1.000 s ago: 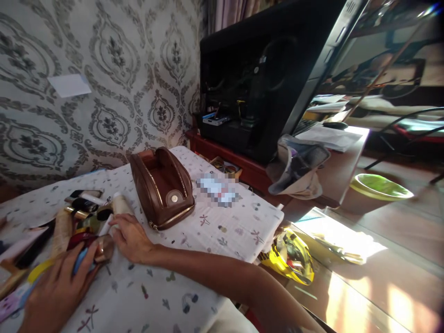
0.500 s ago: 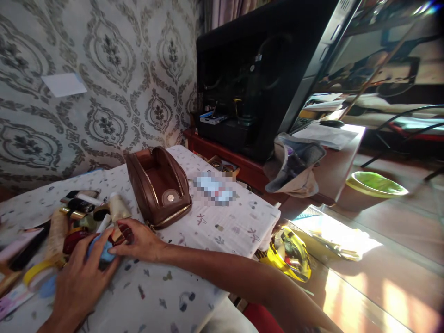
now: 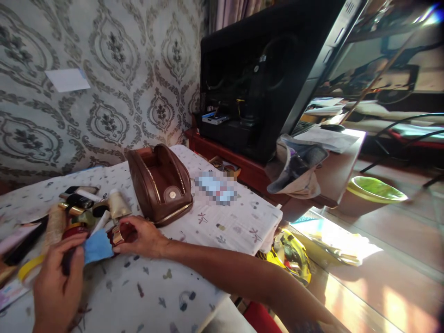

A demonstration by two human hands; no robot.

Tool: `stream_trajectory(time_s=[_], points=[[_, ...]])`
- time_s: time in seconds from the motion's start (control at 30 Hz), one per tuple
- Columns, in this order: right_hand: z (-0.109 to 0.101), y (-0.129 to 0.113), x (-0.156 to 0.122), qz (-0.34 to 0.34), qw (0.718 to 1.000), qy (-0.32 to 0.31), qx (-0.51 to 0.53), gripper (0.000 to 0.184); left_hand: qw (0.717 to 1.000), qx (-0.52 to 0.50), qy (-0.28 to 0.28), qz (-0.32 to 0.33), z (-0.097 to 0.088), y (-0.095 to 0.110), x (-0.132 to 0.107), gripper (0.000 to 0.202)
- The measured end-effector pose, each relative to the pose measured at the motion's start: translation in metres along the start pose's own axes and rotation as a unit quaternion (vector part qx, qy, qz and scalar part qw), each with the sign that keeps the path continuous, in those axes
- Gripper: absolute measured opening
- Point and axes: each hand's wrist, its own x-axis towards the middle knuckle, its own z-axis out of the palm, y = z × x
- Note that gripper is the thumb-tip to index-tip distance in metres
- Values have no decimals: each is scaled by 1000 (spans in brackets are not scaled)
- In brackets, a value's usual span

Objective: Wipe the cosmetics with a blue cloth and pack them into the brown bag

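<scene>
My left hand (image 3: 57,282) pinches a light blue cloth (image 3: 97,246) at the lower left of the patterned white tablecloth (image 3: 194,263). My right hand (image 3: 140,236) reaches in from the right and grips a small dark red, gold-banded cosmetic item (image 3: 120,233) right beside the cloth. Both hands are closed round what they hold. A heap of cosmetics (image 3: 74,210), tubes and bottles, lies just behind them. A brown leather zip pouch (image 3: 160,182) stands open-topped a little beyond my right hand.
A black cabinet (image 3: 256,88) on a red shelf stands behind the table by the patterned wall. A cap (image 3: 296,169) hangs at the table's right. On the sunlit floor sit a yellow bag (image 3: 291,256) and a green basin (image 3: 376,189).
My left hand has lifted back off the pile, pulling the blue cloth up with it. My right hand has slid slightly right, keeping hold of the red item.
</scene>
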Motion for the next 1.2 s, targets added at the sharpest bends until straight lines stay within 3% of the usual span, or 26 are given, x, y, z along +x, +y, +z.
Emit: stream_trajectory(time_s=[0.07,0.13,0.33,0.77,0.9,1.07,1.2], points=[[1,4,1,-11,1000,-11,22,67,999,-14,32,-19,5,9,4,39],[2,7,1,-13,999,-15,37,63,1000,0,-6,25,10,15,6,29],[-1,16,4,-26,996,-32,78,58,991,63,-64,101,14,7,3,39],[-12,-4,-4,-125,984,-111,66,53,994,-1,-108,-29,4,5,8,39],[-13,-8,-6,-146,977,-140,63,52,991,-14,-123,-40,2,4,9,40],[-14,-24,-11,-90,986,-107,-91,60,994,0,-104,-28,5,1,6,40],[-18,-38,-14,-12,979,-96,-179,41,995,-4,-97,-13,6,0,6,36]])
